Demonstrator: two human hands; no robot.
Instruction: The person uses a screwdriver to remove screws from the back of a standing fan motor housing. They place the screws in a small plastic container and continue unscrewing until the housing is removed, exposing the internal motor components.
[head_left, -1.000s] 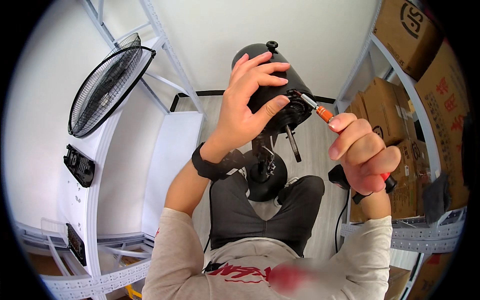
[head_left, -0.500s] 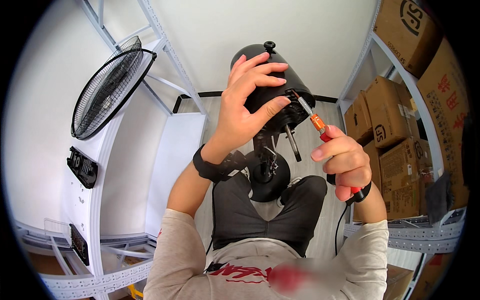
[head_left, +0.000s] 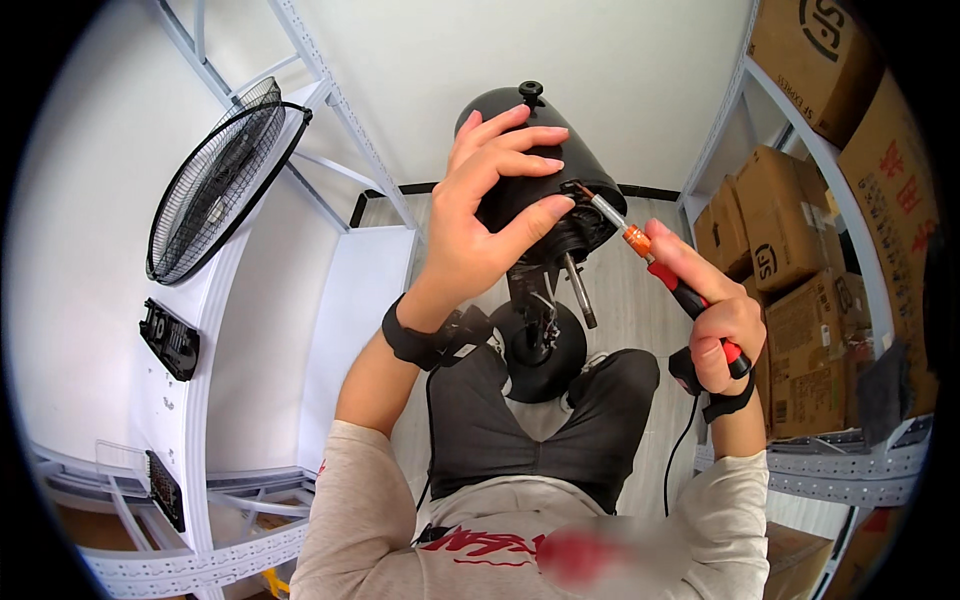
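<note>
A dark, rounded fan motor housing (head_left: 585,155) sits in front of me on a stand with a round black base (head_left: 550,375). Across its side lies my left hand (head_left: 480,205), fingers spread over the shell and thumb near the rim, steadying it. My right hand (head_left: 722,315) is closed round the handle of a screwdriver (head_left: 664,275) with a red and black grip, orange collar and silver shaft. Its tip reaches the housing's rim beside my left thumb; the exact contact is too small to see. A metal motor shaft (head_left: 579,292) sticks out below. Loose wires (head_left: 548,318) show on the stand.
On the white shelf to the left lie a round black fan grille (head_left: 215,190), an open black case (head_left: 168,338) and a dark bit set (head_left: 164,490). Cardboard boxes (head_left: 785,215) fill the rack on the right. The stand's base is between my legs.
My right hand has shifted right and back along the screwdriver handle, its index finger now extended along it. The tip stays at the rim. Left hand and housing have moved slightly left in the picture.
</note>
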